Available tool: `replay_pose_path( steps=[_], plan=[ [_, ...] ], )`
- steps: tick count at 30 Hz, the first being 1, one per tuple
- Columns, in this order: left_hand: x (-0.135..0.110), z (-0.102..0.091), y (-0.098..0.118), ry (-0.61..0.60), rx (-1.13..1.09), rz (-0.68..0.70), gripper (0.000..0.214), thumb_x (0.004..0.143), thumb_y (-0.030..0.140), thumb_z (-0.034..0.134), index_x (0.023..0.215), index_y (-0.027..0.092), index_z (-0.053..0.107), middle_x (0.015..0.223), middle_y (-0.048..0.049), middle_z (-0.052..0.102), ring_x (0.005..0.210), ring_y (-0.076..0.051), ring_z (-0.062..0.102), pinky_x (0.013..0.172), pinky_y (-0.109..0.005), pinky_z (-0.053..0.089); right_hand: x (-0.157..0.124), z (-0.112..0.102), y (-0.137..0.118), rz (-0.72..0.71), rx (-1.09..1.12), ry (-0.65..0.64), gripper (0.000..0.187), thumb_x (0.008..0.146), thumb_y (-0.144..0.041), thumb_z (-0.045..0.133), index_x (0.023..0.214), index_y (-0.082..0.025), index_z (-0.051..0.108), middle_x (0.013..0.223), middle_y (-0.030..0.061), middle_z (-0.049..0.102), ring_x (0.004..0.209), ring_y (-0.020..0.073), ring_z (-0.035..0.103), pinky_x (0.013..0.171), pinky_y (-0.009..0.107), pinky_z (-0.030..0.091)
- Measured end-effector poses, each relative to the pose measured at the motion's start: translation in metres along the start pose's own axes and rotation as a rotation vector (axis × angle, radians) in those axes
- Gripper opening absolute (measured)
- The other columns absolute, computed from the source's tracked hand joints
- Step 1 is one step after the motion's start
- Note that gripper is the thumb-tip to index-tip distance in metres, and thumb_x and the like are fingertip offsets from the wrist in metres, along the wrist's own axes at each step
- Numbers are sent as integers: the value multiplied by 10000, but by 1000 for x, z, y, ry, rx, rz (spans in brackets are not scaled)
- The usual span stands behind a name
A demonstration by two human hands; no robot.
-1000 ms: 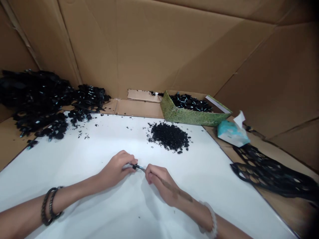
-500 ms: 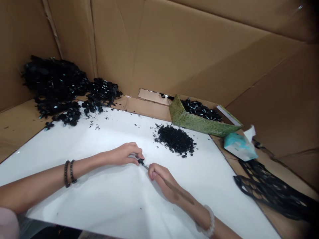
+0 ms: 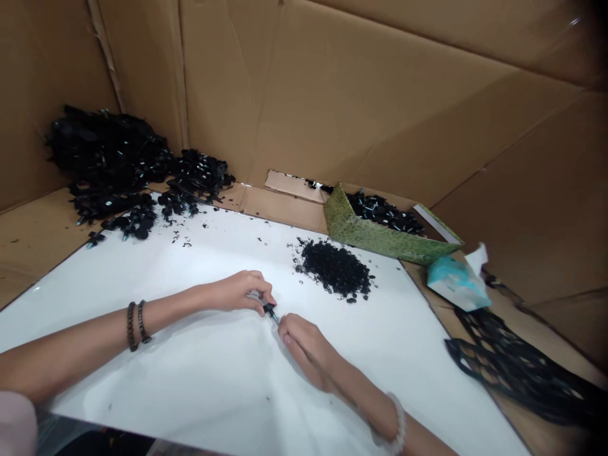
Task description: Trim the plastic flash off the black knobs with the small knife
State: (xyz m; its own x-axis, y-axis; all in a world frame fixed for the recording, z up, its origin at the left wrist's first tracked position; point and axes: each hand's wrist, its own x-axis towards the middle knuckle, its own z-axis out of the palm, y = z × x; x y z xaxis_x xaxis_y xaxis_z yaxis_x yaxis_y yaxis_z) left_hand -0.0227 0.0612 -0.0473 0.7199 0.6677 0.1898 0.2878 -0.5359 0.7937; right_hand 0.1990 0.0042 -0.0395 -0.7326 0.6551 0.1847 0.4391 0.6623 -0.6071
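Note:
Over the white board [image 3: 190, 367], my left hand [image 3: 242, 292] is closed, thumb and fingers pinching a small black part with a metal stud [image 3: 269, 309]. The stud points towards my right hand [image 3: 306, 347], which is closed round a thin metal tool [image 3: 277, 320]. Only the tool's narrow front end shows between the hands; its kind cannot be made out. That tip meets or nearly meets the stud. Beyond the right hand lies a heap of small black rings and bits [image 3: 336, 269].
A large pile of black parts with metal studs [image 3: 109, 149] lies at the back left. At the back right stands a green box [image 3: 380, 237] holding similar parts. A tissue pack [image 3: 458, 282] and black perforated sheets [image 3: 513, 373] lie to the right. Cardboard walls [image 3: 332, 95] enclose the workspace.
My right hand has turned slightly and shifted a little left, closer to the black part. The brown strip along its wrist now shows less. My left hand keeps its pinch.

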Motion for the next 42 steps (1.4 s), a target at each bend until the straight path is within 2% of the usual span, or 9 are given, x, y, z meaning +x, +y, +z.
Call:
replay_pose_path(
  steps=[10,18,24,30,33,36,38,40,42],
  plan=[
    [2,-2,0,-32,-53,-22,169,724,256,698,874,189,661,915,-53,650,910,-169,564,788,-249,420,7,-9,-8,91,69,-66,210,897,-194,308,692,-201,351,663,-17,436,595,117,394,583,240,353],
    [2,-3,1,-32,-62,-33,166,728,265,692,878,200,663,890,-52,652,903,-180,565,792,-266,416,5,-1,-1,-47,-4,1,175,835,-111,293,705,-199,371,666,0,447,626,131,421,591,242,364],
    [0,-5,5,-40,-33,-28,178,746,286,672,903,205,658,916,-54,650,912,-183,556,808,-270,409,5,0,2,-95,-68,22,181,834,-100,282,717,-197,380,664,8,463,624,131,424,585,238,364],
    [0,-10,7,-12,-108,-155,188,771,335,626,854,167,602,876,-41,623,780,-161,541,693,-251,398,3,1,1,-215,-115,25,159,808,-83,323,716,-196,388,622,-10,449,581,122,380,618,250,387],
    [1,-6,6,45,-202,-203,210,753,348,643,812,161,568,757,3,581,695,-129,495,652,-234,370,2,-1,2,-280,-121,151,147,810,-98,327,742,-194,415,634,-1,473,581,130,389,625,269,402],
    [0,5,11,187,-273,-274,262,726,375,669,768,160,525,698,24,532,647,-111,452,611,-221,342,-1,-4,6,-290,-121,421,126,845,-141,348,813,-184,463,705,36,532,660,154,465,655,292,424],
    [-1,16,17,307,-357,-312,261,764,388,628,765,168,486,767,7,545,678,-114,466,631,-228,353,-2,-5,12,-248,-94,583,174,881,-150,336,954,-171,492,723,36,556,667,148,506,643,277,434],
    [-3,27,26,396,-430,-359,250,796,395,589,776,176,469,768,5,532,684,-118,472,633,-232,358,-3,-5,18,-177,-62,647,253,916,-154,295,1094,-171,474,646,-5,540,567,121,498,563,232,418],
    [-5,35,36,438,-472,-398,251,791,397,591,763,185,458,760,9,522,690,-124,474,640,-236,361,-4,-6,21,-89,-55,607,278,933,-174,280,1131,-178,475,595,-29,527,500,104,477,513,209,395]
  ],
)
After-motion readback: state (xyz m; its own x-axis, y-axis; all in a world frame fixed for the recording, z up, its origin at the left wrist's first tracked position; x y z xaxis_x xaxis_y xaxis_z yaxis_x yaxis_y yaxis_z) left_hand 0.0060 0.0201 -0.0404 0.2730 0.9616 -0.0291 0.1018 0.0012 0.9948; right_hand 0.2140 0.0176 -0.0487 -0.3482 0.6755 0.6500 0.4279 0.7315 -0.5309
